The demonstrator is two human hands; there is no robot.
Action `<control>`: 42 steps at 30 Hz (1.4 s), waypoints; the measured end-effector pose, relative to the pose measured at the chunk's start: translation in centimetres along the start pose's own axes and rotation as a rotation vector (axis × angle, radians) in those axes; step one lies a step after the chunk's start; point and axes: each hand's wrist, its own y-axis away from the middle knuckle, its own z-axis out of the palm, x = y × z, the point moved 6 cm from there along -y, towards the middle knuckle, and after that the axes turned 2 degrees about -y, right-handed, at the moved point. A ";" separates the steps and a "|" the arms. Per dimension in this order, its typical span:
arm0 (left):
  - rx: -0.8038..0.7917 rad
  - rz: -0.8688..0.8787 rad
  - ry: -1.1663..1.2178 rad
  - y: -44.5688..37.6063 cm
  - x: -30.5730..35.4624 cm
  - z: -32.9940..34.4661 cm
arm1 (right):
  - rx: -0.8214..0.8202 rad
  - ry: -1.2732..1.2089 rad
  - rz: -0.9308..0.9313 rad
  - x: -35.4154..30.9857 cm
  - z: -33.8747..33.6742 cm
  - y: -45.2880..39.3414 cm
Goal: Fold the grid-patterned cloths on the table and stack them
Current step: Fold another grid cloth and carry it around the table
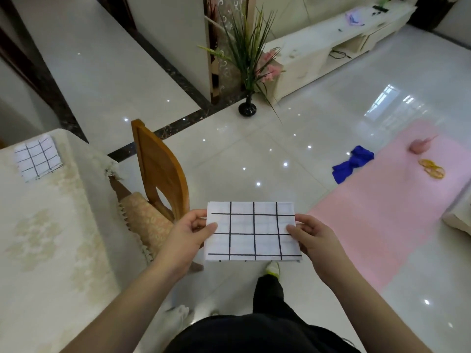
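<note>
Far left, on the surface (51, 225) with its pale patterned cover, one folded grid cloth (37, 157) already lies flat near the far edge, the start of my stack. Just right of that, the wooden chair (159, 169) stands tucked against the surface's corner.

Now to the middle: my left hand (188, 233) pinches the left edge of the second grid cloth (253, 231), thumb on top, fingers (197, 217) curled underneath. The cloth is folded into a neat rectangle and hangs in the air over the floor, off to the right of the surface, well apart from the first one. My right hand (312, 236) pinches the opposite edge the same way, thumb pressed on top, so the piece is stretched level between both hands.

By my reckoning the folding of this one is done or nearly so, and I'm at the carrying step. Next I need to swing left, bring it over the surface, line its edges up with the cloth lying there and lower it on top without letting the folds slip open.

Far right, a pink mat (387, 200) and a blue rag (353, 163) lie on the floor.
</note>
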 end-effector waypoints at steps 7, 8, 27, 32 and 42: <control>0.144 -0.016 0.097 -7.3 4.6 4.4 | -0.110 0.050 -0.004 -6.2 -2.0 -11.4; 0.159 -0.014 0.104 -8.2 5.4 4.8 | -0.127 0.062 -0.008 -7.2 -2.2 -12.7; 0.468 -0.021 0.276 -23.1 10.8 -1.3 | -0.474 0.340 0.007 -16.6 10.1 -34.3; 0.504 -0.028 0.327 -26.6 12.3 -4.3 | -0.529 0.402 -0.002 -19.4 16.0 -39.1; 0.648 -0.027 0.369 -33.1 16.4 -7.9 | -0.633 0.476 -0.008 -24.5 25.1 -48.2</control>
